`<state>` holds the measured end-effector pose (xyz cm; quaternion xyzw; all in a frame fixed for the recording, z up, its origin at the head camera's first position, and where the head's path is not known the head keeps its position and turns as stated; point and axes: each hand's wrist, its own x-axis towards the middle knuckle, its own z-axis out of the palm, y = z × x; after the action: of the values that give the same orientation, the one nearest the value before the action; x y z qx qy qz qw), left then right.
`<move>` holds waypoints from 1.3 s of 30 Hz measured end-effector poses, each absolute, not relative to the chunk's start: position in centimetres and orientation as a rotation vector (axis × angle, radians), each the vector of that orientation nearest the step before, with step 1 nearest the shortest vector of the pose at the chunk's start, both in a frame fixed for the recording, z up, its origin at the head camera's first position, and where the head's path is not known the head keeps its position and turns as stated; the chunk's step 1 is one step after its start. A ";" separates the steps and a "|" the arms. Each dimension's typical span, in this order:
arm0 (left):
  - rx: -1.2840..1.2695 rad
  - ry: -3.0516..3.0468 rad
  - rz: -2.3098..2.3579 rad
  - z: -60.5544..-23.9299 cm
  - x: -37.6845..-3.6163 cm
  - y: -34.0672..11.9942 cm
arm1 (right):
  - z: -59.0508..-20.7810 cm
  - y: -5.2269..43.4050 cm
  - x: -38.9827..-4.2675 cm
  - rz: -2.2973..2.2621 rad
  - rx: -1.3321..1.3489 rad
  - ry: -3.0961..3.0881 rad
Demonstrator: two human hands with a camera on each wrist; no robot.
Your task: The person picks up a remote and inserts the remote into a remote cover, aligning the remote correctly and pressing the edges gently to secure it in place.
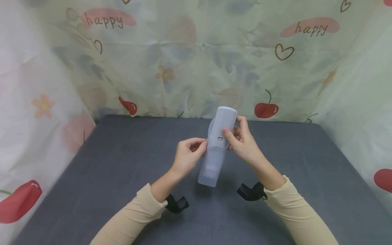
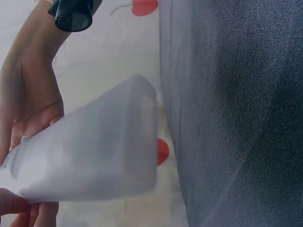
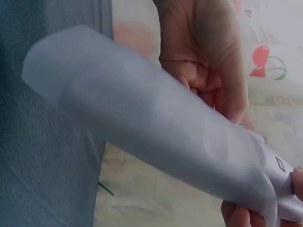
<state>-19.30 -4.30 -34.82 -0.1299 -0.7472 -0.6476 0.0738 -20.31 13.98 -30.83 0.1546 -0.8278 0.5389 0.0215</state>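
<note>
Pale grey remote-control silicone sleeve (image 1: 215, 146): pinched by left hand (image 1: 187, 154) and right hand (image 1: 242, 141); keep both pinches firm and even.

Both hands sit close together above the middle of the dark grey cloth-covered table (image 1: 92, 177), the left hand (image 1: 186, 156) and right hand (image 1: 243, 143) on either side of the long pale translucent plastic casing (image 1: 215, 146), which fills the gap between them. Left, right and in front of the hands the table lies bare. Beyond the hands, the cherry-printed fabric backdrop (image 1: 196, 68) closes the far edge, and its side panels wall in both flanks.
</note>
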 end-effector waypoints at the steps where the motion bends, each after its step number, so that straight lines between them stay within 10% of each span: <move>1: -0.364 -2.237 -1.941 -34.8 -19.2 -4.3 | -30.9 13.8 -20.3 1.674 0.482 -2.567; 39: -0.241 -2.528 -1.853 -33.1 -19.2 -5.0 | -31.7 12.7 -20.7 1.669 0.434 -2.575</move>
<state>-19.19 -5.00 -33.08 -0.0766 -0.8042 -0.5894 -0.0011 -20.65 12.72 -31.67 0.1401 -0.8307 0.5384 0.0213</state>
